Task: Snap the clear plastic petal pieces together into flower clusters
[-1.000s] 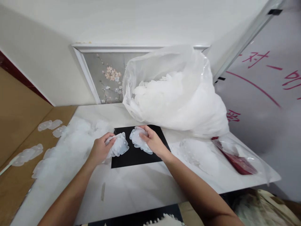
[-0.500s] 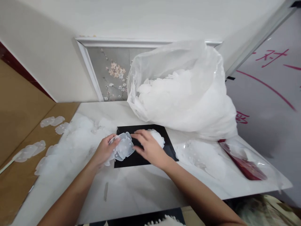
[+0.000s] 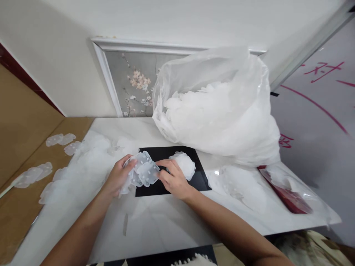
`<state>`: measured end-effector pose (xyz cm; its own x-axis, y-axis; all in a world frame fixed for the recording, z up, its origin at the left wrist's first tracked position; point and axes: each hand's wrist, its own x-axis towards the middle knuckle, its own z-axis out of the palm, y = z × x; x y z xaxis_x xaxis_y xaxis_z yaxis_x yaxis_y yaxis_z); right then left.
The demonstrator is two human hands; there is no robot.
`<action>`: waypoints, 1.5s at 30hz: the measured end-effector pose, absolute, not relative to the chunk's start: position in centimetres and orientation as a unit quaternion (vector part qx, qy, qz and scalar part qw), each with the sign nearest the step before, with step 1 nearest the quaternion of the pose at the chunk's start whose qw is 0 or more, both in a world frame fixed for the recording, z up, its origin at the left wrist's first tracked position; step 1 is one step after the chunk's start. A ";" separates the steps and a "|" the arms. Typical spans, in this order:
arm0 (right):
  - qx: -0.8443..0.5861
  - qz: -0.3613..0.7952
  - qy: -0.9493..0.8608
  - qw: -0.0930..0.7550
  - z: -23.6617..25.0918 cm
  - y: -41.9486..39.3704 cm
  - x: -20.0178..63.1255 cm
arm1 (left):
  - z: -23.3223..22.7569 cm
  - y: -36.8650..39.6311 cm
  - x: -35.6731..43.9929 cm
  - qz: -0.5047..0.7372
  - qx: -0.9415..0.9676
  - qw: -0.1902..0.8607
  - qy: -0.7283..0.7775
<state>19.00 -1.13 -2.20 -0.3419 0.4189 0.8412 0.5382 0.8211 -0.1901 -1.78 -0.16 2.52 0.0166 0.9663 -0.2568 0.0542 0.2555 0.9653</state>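
My left hand (image 3: 122,173) is closed round a fanned bunch of thin translucent plastic pieces (image 3: 138,159), rounded at the corners and dotted with small bumps. The thumb presses on top of the bunch. My right hand (image 3: 174,177) pinches the right edge of the front plastic piece (image 3: 149,173) between thumb and fingers. Both hands are over a black rectangular mat (image 3: 163,190). Just behind my right hand, a pile of whitish plastic pieces (image 3: 185,164) lies on the mat, partly hidden by the fingers.
A large clear bag (image 3: 241,133) full of similar pieces stands at the back. Loose heaps lie left (image 3: 80,173) and right (image 3: 241,183) on the white marbled table (image 3: 166,225). Several pieces lie on the cardboard (image 3: 19,214). A red item in clear plastic (image 3: 291,195) is at the right.
My right hand has moved slightly down and closed on the edge of the front piece. The bunch in my left hand is fanned wider, and more of the pile shows.
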 end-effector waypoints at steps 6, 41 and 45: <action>-0.289 -0.039 -0.815 0.501 -2.6 -1.1 19.0 | 3.1 -0.3 -2.0 0.419 0.438 0.553 0.571; -0.225 0.840 -0.220 0.443 0.4 -0.7 19.8 | 3.1 0.4 -3.4 0.389 0.418 0.527 0.629; -0.226 0.839 -0.225 0.442 0.4 -0.7 19.9 | 3.2 0.5 -3.5 0.399 0.414 0.537 0.617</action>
